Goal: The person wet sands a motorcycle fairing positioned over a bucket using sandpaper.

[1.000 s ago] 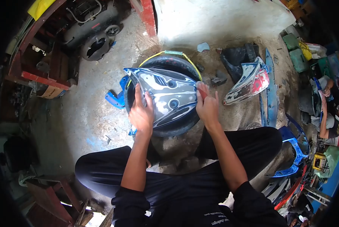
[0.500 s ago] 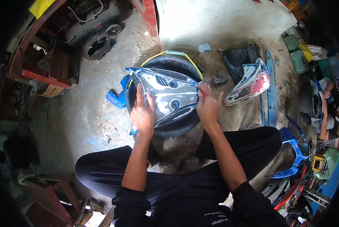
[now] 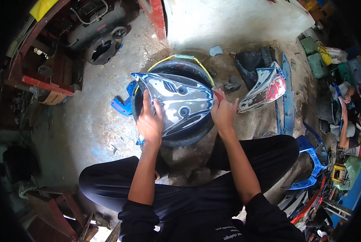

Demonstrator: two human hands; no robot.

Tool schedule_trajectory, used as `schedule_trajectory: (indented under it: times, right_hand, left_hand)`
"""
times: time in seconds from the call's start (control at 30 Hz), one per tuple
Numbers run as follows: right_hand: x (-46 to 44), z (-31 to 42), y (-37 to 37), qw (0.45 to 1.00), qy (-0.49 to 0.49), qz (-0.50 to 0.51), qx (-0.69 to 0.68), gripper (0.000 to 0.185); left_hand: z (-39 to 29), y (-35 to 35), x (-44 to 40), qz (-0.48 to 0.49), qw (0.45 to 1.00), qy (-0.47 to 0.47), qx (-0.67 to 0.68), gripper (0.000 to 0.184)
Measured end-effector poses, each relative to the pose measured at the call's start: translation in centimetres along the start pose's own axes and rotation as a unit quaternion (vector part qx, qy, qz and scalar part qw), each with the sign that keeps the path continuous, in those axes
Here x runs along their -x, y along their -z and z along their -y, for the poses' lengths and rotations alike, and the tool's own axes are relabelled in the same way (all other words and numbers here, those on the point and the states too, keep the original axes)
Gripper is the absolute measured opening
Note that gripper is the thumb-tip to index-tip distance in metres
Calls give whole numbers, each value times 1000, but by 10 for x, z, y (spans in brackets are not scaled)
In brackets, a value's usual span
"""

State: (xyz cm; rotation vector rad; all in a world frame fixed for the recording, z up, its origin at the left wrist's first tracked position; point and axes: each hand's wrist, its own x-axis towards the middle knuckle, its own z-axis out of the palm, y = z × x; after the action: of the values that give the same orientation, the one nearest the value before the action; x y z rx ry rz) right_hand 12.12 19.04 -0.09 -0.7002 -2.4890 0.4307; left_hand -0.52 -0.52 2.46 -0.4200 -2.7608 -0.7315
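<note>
A motorcycle fairing panel [image 3: 174, 103], patchy grey, white and blue with two round holes, rests across a black bucket [image 3: 184, 142] with a yellow handle. My left hand [image 3: 150, 121] grips the panel's left side, with its thumb and fingers spread over the surface. At the panel's narrow right end, my right hand [image 3: 224, 112] pinches a small reddish sheet of sandpaper [image 3: 218, 97] against the edge. The fingertips under the sheet are partly hidden.
Right of the bucket lies another fairing piece [image 3: 265, 88] with red and white patches, beside a long blue strip [image 3: 286, 97]. A blue part [image 3: 124, 103] sits left of the bucket. A co-worker's arm [image 3: 345, 121] shows at far right.
My right hand has shifted slightly at the panel's right end, and more of the reddish sandpaper shows. My left hand keeps its place on the panel. The whole view has drifted a little.
</note>
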Motion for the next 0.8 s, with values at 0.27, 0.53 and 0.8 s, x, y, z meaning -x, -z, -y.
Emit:
schedule_trajectory:
  times: [0.27, 0.53, 0.8]
  right_hand:
    - [-15, 15, 8, 991, -76, 100, 48, 32]
    - [-15, 22, 4, 984, -67, 166, 12, 31]
    - [-12, 27, -7, 999, 3, -35, -35, 30]
  left_hand:
    - [0, -1, 1, -11, 1000, -5, -6, 46]
    - [-2, 0, 1, -11, 1000, 3, 0, 46]
    - [-3, 2, 1, 7, 1000, 17, -8, 46]
